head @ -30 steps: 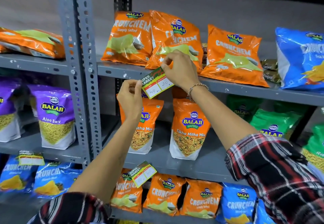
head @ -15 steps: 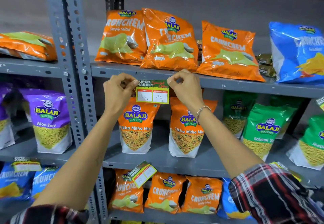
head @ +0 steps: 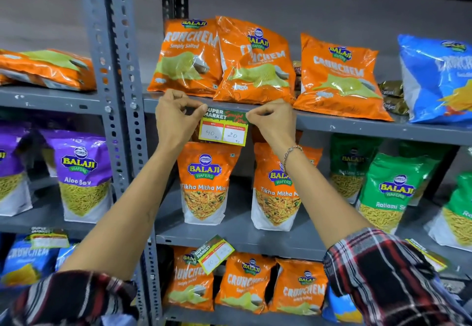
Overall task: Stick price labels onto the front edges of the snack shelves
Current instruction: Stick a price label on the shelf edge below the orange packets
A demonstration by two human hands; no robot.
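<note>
A green, yellow and red price label (head: 224, 127) marked 40 and 20 lies level against the front edge of the grey top shelf (head: 357, 126), below orange Crunchem bags (head: 190, 56). My left hand (head: 176, 118) pinches the label's top left corner. My right hand (head: 272, 121) pinches its top right corner. Both sets of fingertips press at the shelf edge. A second price label (head: 214, 253) hangs tilted on the front edge of the shelf below (head: 268, 245). A third price label (head: 49, 239) sits on the left rack's lower shelf edge.
Grey slotted steel uprights (head: 115, 111) split the racks. Orange Tikha Mitha Mix pouches (head: 205, 182), purple Aloo Sev (head: 80, 175) and green Ratlami Sev bags (head: 394, 193) fill the middle shelf. A blue Crunchem bag (head: 436, 78) stands top right. A yellow tag (head: 426, 255) shows at lower right.
One second ago the label was held tilted in front of the bags. Both hands turned it level and brought it up against the top shelf's front edge, where it now sits.
</note>
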